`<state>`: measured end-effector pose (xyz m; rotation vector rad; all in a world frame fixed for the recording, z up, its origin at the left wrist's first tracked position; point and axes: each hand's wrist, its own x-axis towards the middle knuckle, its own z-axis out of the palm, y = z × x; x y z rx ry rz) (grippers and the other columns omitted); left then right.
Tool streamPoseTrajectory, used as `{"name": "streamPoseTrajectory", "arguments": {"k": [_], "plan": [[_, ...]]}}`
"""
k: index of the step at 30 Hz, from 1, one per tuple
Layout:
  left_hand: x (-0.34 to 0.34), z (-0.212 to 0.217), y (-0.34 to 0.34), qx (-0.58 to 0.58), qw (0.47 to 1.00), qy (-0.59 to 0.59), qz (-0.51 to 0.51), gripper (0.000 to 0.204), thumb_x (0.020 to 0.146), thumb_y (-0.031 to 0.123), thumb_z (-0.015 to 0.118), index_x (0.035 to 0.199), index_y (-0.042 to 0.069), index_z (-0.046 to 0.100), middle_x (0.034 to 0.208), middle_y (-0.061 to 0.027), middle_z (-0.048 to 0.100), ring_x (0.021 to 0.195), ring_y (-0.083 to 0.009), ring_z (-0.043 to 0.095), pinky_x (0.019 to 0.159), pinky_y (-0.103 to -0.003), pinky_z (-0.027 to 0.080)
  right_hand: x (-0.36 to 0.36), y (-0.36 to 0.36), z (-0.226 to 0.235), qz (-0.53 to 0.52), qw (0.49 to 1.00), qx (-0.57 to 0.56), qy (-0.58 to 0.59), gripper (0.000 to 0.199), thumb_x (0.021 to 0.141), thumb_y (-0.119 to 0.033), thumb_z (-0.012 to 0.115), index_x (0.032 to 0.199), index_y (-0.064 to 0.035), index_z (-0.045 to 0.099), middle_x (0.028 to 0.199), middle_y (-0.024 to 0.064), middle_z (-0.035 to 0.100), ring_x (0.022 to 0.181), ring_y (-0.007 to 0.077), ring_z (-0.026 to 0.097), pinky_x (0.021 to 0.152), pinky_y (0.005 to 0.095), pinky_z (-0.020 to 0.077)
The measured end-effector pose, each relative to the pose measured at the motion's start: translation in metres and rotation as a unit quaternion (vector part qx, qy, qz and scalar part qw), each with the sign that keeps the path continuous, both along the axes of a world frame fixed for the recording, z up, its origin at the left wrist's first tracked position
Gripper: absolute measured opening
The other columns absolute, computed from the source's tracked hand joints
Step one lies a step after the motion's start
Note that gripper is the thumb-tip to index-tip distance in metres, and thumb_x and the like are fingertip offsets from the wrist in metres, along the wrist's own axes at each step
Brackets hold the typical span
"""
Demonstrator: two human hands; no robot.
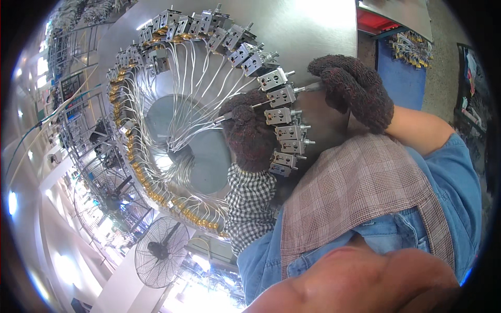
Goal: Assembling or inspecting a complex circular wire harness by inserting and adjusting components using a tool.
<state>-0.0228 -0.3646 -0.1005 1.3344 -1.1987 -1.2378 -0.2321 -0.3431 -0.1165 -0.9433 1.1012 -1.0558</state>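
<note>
Both of my hands wear dark knitted gloves. My left hand [251,131] is closed around a thin white lead with a metal-looking end [223,119], beside the inner side of a row of metal control boxes. The lead's thin part runs past the glove toward one box [282,97]. My right hand [356,89] is on the outer side of that row, its fingers curled. A short pale metal piece [313,86] runs from the right glove toward the same box's shaft; the fingers hide what else is in the grip.
A round metal turntable [188,112] carries a curved row of boxes, white leads and brass-coloured fittings [138,169] along its rim. A steel tabletop [308,31] lies beyond. Fans [160,250] stand lower left. More wired parts [412,49] hang at the upper right.
</note>
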Motion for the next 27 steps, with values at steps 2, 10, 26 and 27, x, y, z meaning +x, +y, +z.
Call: {"name": "streamPoseTrajectory", "arguments": {"k": [2,10,26,27], "plan": [[0.012,-0.011,-0.004,-0.13,0.98,-0.138,-0.052,0.016,0.08,0.006,0.046,0.083,-0.004,0.057,0.089,-0.0171,0.058,0.089,-0.028,0.054,0.079,-0.036,0.044,0.001,0.0,0.005,-0.003,0.995,0.083,-0.055,0.033,0.089,-0.026,0.053,0.115,-0.0062,0.054,0.081,0.0057,0.057,0.057,0.0082,0.051,0.052,0.0229,0.0443],[0.012,-0.016,-0.002,0.045,0.943,0.327,-0.048,0.024,0.083,0.013,0.049,0.1,-0.005,0.048,0.097,-0.0162,0.053,0.092,-0.026,0.054,0.086,-0.038,0.046,0.001,0.004,0.0,-0.012,1.0,-0.012,-0.002,0.034,0.089,-0.023,0.052,0.119,-0.0072,0.052,0.09,0.0053,0.058,0.068,0.0088,0.054,0.06,0.0231,0.0462],[0.007,-0.015,0.0,0.038,0.959,0.282,-0.009,0.022,0.089,0.014,0.043,0.094,-0.006,0.051,0.096,-0.015,0.052,0.092,-0.0236,0.054,0.081,-0.034,0.047,-0.003,0.004,-0.001,0.0,0.978,-0.167,0.127,0.035,0.088,-0.021,0.052,0.119,-0.0048,0.051,0.118,0.0107,0.053,0.093,0.0179,0.056,0.083,0.0294,0.0458],[0.008,-0.015,0.0,0.059,0.968,0.244,0.007,0.02,0.089,0.012,0.043,0.092,-0.006,0.052,0.096,-0.0151,0.052,0.091,-0.0237,0.054,0.08,-0.034,0.047,-0.003,0.004,0.0,0.0,0.978,-0.167,0.127,0.035,0.088,-0.021,0.052,0.119,-0.0048,0.051,0.118,0.0107,0.053,0.093,0.0179,0.056,0.083,0.0294,0.0458]]}}
